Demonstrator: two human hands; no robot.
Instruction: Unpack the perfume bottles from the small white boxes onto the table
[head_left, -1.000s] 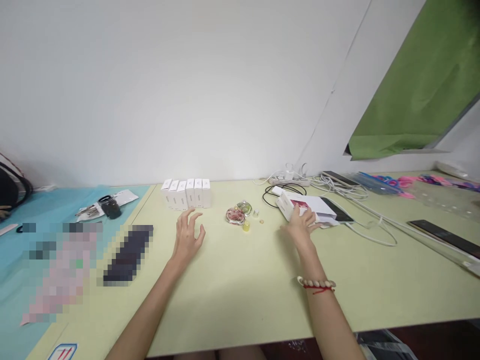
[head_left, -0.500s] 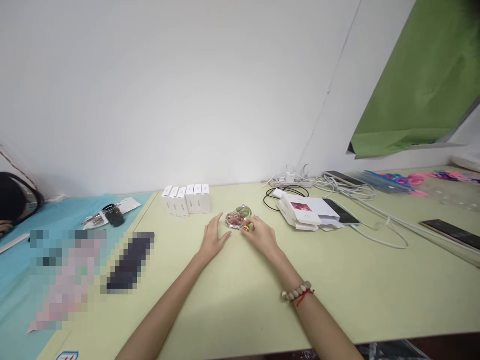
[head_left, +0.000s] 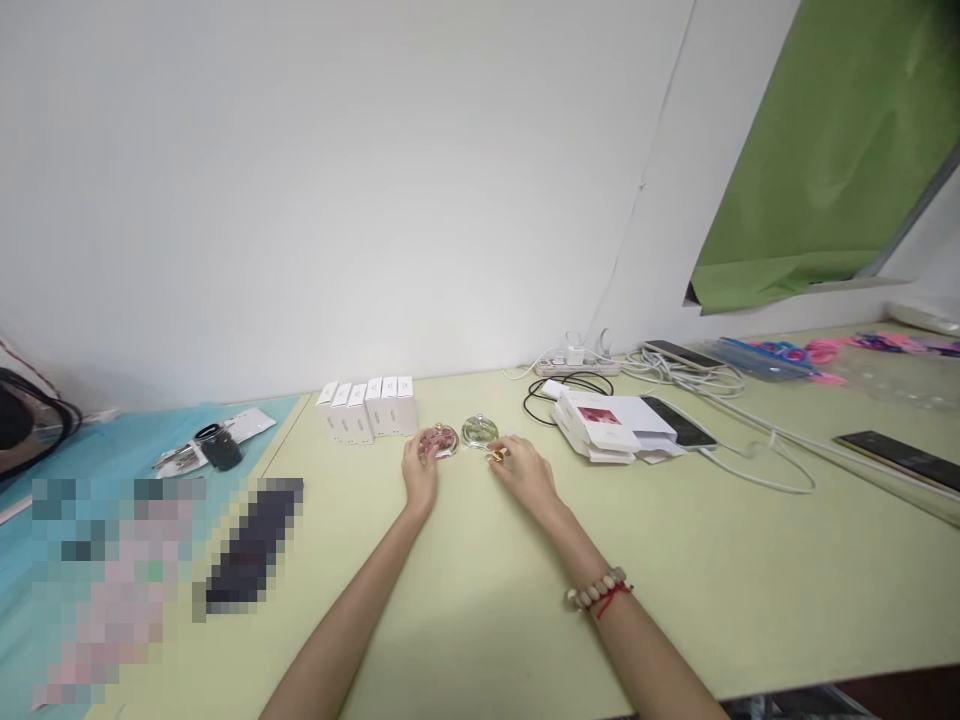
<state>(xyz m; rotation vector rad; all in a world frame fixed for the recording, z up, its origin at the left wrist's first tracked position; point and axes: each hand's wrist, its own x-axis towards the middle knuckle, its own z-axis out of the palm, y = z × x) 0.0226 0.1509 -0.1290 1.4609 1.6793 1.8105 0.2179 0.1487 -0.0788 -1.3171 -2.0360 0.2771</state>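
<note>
left fingers [head_left: 415, 461] clasp a pink-filled container [head_left: 445, 438]; right fingers [head_left: 511, 447] pinch a gold piece [head_left: 497, 456]; a green-filled container [head_left: 480, 432] between.

A: Arms?
B: Left arm [head_left: 349, 605] and right arm [head_left: 641, 620] reach far from near side, angled inward.
A: Ends?
B: Left grip [head_left: 420, 480] curled, pointing far; right grip [head_left: 531, 478] pinched, pointing left.

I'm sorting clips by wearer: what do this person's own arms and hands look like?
The left hand and right hand are gloveless, with no sleeves in view. Worn on the right: a bracelet of rounded beige-brown beads and a thin red cord. No jewellery shows on the left.
</note>
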